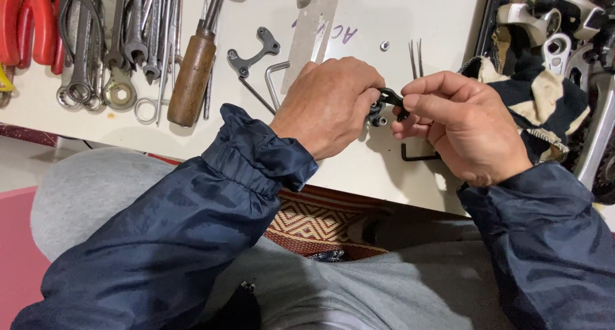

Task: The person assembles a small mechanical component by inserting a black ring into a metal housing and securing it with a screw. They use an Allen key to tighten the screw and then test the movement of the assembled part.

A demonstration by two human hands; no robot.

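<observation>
Both my hands meet over the near edge of a white board (359,23). My left hand (330,106) is closed around a small black metal part (378,112) with a bolt showing at its lower end; most of the part is hidden by the fingers. My right hand (458,128) pinches a thin black arm (392,98) that sticks out of that same part, thumb and forefinger on it. A black hex key (416,156) lies on the board just under my right hand.
Several spanners (118,42) and red-handled pliers (29,23) lie at the far left, beside a wooden-handled tool (192,74). A grey flat bracket (253,56), a silver hex key (274,80) and two thin pins (415,55) lie farther back. Metal parts on a cloth (544,80) fill the right.
</observation>
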